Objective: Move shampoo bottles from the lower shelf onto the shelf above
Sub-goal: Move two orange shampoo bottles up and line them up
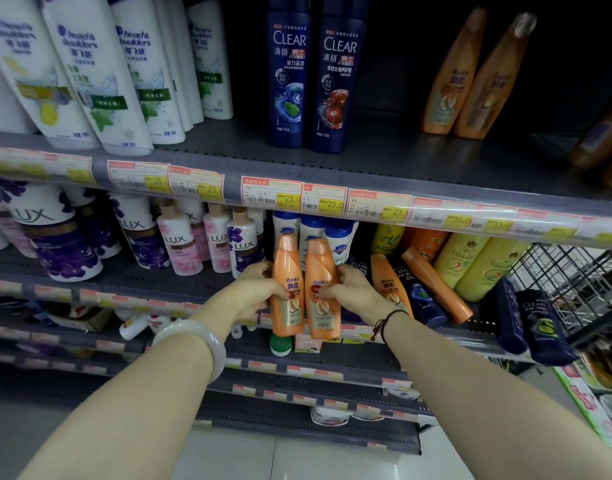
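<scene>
Each hand, left (259,289) and right (349,291), is clenched mid-body on a smooth, probably slippery orange shampoo bottle (287,282), (322,289)

Grey shop shelving (384,161), pale tiled floor (332,459)

both bare forearms reach forward and converge. the left hand (254,289) is curled closed, thumb in front, a pale bangle on its wrist. the right hand (349,289) is curled likewise, a dark cord on its wrist.
</scene>
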Demonstrator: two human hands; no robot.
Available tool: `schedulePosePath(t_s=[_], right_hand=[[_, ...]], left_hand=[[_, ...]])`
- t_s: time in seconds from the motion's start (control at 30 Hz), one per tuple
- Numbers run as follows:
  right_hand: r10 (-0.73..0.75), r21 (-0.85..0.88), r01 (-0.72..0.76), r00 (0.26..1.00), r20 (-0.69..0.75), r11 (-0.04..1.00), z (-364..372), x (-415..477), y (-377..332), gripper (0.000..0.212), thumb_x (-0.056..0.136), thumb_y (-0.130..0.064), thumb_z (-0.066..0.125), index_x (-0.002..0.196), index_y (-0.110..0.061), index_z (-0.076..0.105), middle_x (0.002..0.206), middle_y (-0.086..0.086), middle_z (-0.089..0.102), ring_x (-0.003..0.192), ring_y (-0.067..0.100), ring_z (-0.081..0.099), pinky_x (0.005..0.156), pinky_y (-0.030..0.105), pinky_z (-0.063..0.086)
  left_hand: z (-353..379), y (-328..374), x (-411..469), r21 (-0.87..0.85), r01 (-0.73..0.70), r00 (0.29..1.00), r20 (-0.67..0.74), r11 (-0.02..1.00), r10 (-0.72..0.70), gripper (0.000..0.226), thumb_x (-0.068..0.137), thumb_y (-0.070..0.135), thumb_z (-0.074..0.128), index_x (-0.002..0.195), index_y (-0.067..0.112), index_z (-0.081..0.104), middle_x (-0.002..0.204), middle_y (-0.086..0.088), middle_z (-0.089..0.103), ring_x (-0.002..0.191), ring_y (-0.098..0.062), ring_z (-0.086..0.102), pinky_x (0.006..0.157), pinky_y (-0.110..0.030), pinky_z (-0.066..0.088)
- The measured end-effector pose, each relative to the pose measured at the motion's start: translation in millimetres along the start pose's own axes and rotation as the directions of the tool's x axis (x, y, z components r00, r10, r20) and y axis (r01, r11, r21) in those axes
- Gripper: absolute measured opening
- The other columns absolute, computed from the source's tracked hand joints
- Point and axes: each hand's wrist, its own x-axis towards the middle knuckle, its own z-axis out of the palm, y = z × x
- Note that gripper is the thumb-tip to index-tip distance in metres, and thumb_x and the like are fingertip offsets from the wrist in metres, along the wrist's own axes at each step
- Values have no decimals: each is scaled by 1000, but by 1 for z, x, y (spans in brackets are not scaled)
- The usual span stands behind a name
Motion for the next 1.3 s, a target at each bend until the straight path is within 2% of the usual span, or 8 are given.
schedulePosePath(t_s=[0.3,0.47,0.57,0.63,0.87,1.0,1.2,1.3], right_hand=[[-95,-42,96,995,26,994,-16,-37,-16,65,71,4,75,127,-6,44,124,17,60,114,30,59,94,37,48],[-151,-66,151,989,4,986,-27,-59,-30,67,68,2,77,126,-7,45,117,10,59,105,22,58,88,33,48],[-168,-50,168,986,-5,985,-34,-74,-33,67,64,0,80,122,-10,47,122,12,61,112,27,59,98,47,49],[-189,-55,188,982,-8,981,-39,-84,-34,69,63,-3,81,122,-12,48,123,13,61,114,29,58,99,51,48],[-275,-71,272,961,-34,960,-61,-118,-52,63,69,3,76,123,-10,48,114,5,61,108,21,58,91,37,50],[-324,-87,319,945,-42,944,-76,-133,-68,72,67,-1,78,131,-12,46,120,5,61,113,21,59,93,36,50],[-373,-94,363,921,-117,927,-101,-154,-97,65,68,-9,78,127,-12,51,119,7,66,108,24,63,98,44,50],[-410,-44,410,894,-181,911,-116,-162,-111,58,71,-4,76,122,-14,52,113,9,68,103,24,66,92,40,53]], left_hand=[[1,19,-32,113,-93,995,36,989,90,73,72,-21,61,135,11,44,120,-12,61,116,-30,56,93,-44,49],[6,38,-54,208,-161,987,62,965,152,70,72,-19,61,132,14,46,113,-7,60,116,-29,55,99,-45,46],[8,46,-65,297,-211,977,93,931,192,73,72,-15,64,135,16,43,119,-7,60,116,-26,54,96,-41,46],[9,52,-72,367,-244,970,102,898,222,76,71,-10,68,136,17,42,127,-8,58,121,-27,52,102,-44,44],[17,83,-104,447,-350,936,204,823,287,68,72,-9,69,130,18,47,119,-4,60,117,-25,55,102,-45,46],[15,104,-120,425,-386,917,273,819,290,61,70,-7,70,117,26,49,115,-1,62,114,-26,58,102,-48,46],[21,139,-137,286,-473,868,314,833,384,53,74,-14,66,113,18,53,116,-12,64,111,-29,62,98,-46,50],[26,160,-143,255,-508,845,335,823,417,51,74,-12,67,115,16,55,107,-11,66,102,-27,65,90,-43,53]])
